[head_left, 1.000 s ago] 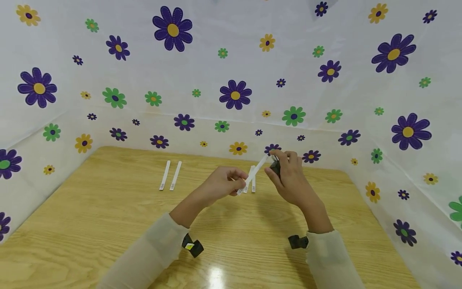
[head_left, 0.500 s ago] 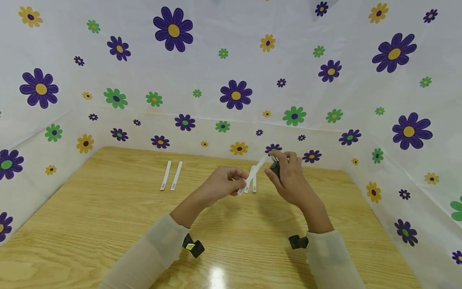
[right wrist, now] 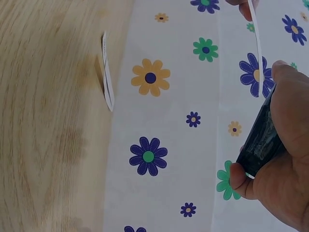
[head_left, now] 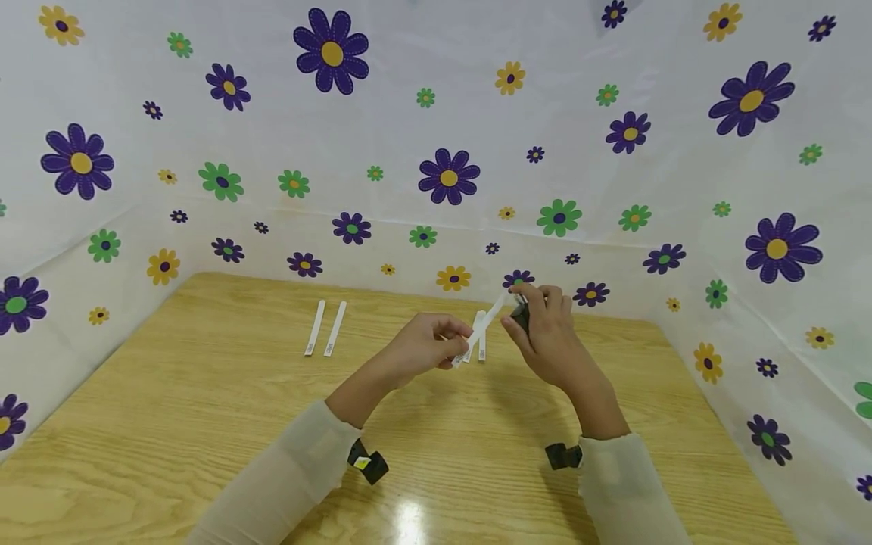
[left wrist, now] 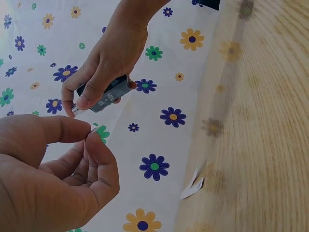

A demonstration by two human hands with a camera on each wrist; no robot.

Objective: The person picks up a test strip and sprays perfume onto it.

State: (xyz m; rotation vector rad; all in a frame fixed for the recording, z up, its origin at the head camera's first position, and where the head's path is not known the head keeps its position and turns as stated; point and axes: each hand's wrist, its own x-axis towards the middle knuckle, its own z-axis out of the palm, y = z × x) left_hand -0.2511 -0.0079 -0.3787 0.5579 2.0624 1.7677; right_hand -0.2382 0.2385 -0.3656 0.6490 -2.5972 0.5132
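My left hand (head_left: 424,348) pinches the lower, printed end of a white paper test strip (head_left: 485,322) between thumb and fingers. The strip slants up to the right, above the table. In my right hand (head_left: 550,337) is a small dark spray bottle (left wrist: 110,94) with a silvery nozzle (left wrist: 76,110). The right index finger lies on the bottle's top, close to the strip's far end. Seen from the right wrist, the held strip (right wrist: 258,46) is edge-on near the bottle's upper end. Whether spray comes out cannot be seen.
Two paper strips (head_left: 335,329) lie side by side on the left of the wooden table (head_left: 238,409). Two more strips (head_left: 482,347) lie behind the hands, partly hidden, crossing or touching. A flower-print sheet (head_left: 381,129) encloses the back and sides.
Both hands keep nearly the same place, with the strip and spray bottle still held. The head view has shifted slightly.
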